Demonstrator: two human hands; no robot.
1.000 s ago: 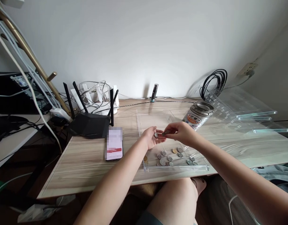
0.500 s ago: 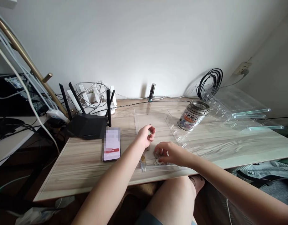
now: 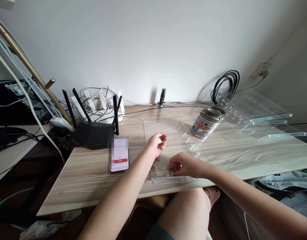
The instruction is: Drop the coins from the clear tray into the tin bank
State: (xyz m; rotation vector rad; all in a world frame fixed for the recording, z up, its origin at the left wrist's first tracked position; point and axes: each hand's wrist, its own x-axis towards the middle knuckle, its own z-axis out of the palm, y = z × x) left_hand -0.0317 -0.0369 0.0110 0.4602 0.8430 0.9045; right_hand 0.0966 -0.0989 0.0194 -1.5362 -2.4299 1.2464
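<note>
My left hand [image 3: 157,144] is turned palm up over a clear plastic tray [image 3: 163,125], its fingers curled around silvery coins [image 3: 160,141]. To its right, my right hand [image 3: 185,165] reaches down to the tray's front edge with fingers bent together; what they hold, if anything, is hidden. Silvery coins [image 3: 168,174] lie by its fingertips, partly covered. A single coin [image 3: 158,158] rests below my left hand, and a brass-coloured coin [image 3: 153,169] sits in the tray's front left corner.
Right of the tray stands a metal can with a printed label [image 3: 206,124]. Clear plastic panels [image 3: 271,118] and a black cable coil [image 3: 225,85] are behind it. At left are a phone [image 3: 119,155], a black router [image 3: 93,133] and tangled white cables. A small bottle [image 3: 162,98] stands by the wall.
My right hand has shifted slightly right, its fingers drawing closer together and uncovering some coins. My left hand stays nearly in place, still holding coins. The view has shifted a little.
</note>
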